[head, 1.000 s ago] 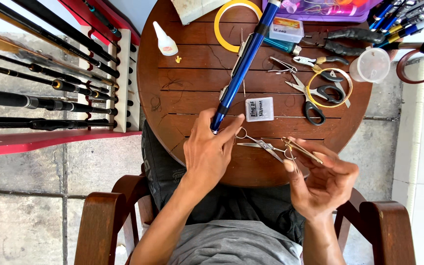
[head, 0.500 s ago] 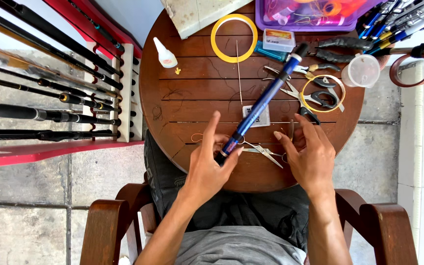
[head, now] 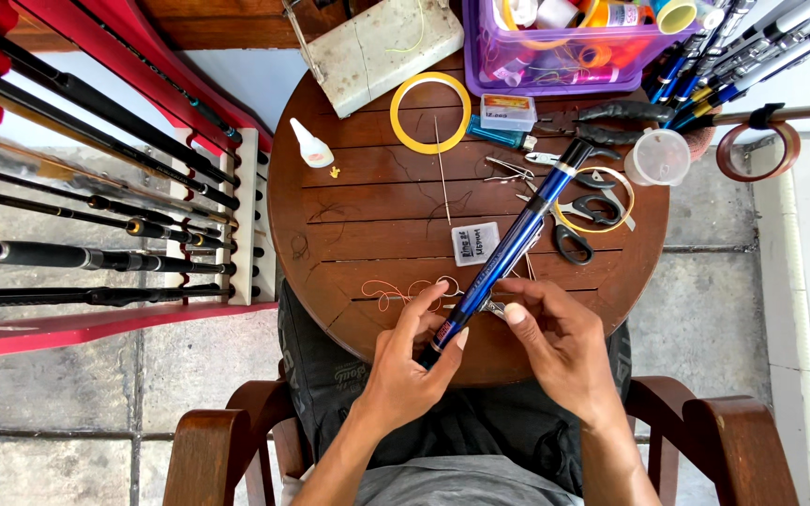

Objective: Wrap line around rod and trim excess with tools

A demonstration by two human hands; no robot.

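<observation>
The glossy blue cylindrical rod section with black ends (head: 508, 248) lies on a diagonal across the round dark-brown slatted wooden bench (head: 349, 215). Its long axis runs from the near edge of the bench, at the person's lap, up and away to the right towards the far right edge. The near, lower end sits between the two hands; the far black end rests among the tools near the black-handled scissors (head: 578, 225).

Left hand (head: 405, 370): fingers curled around the near end of the rod, thumb and forefinger pinching the blue tube just above its black butt. Closed on the rod.

Right hand (head: 560, 342): fingers drawn together just right of the tube, fingertips meeting beside it at the near edge of the bench. It appears to pinch something small and metallic against or beside the rod; the item is too small to identify.

Both hands are at the near end; the left carries the rod, the right is just beside it. A thin loop of orange thread (head: 396, 292) lies on the bench just left of the left hand's fingertips.

Further items: a yellow tape ring (head: 430, 112) towards the far edge, a small white glue bottle (head: 311, 148) at the far left edge, a clear purple plastic tray (head: 564, 52) at the far edge
</observation>
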